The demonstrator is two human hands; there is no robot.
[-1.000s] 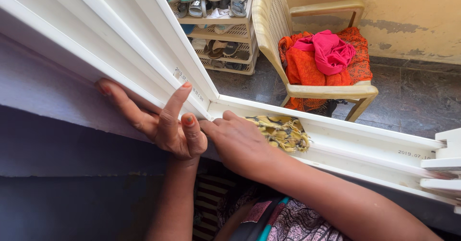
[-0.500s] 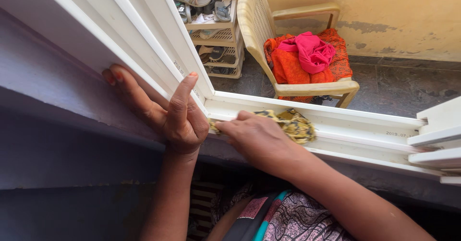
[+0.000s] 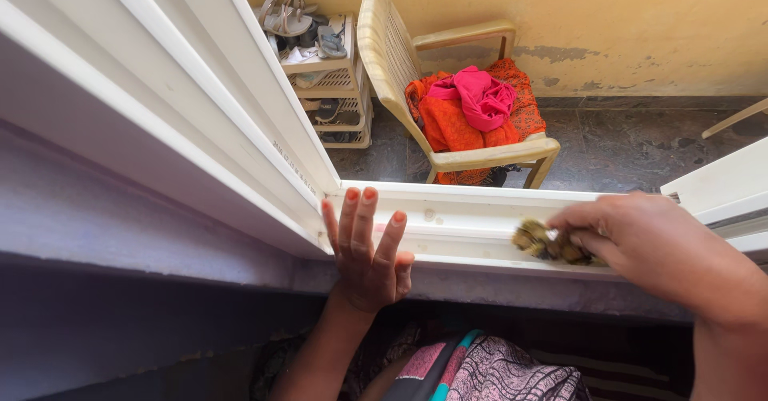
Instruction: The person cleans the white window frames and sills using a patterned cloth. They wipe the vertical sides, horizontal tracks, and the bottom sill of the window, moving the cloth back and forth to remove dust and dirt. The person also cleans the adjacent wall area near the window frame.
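— Where's the rag?
— Bunched in the right hand [image 3: 656, 245], pressed on the white sill [image 3: 472, 225], at three o'clock from the left hand [image 3: 370, 261].
— And the left?
— Open, fingers spread flat against the frame [image 3: 240, 129] corner.

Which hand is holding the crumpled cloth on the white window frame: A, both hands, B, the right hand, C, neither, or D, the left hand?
B: the right hand grips the cloth on the window frame, while the left hand rests open and flat.
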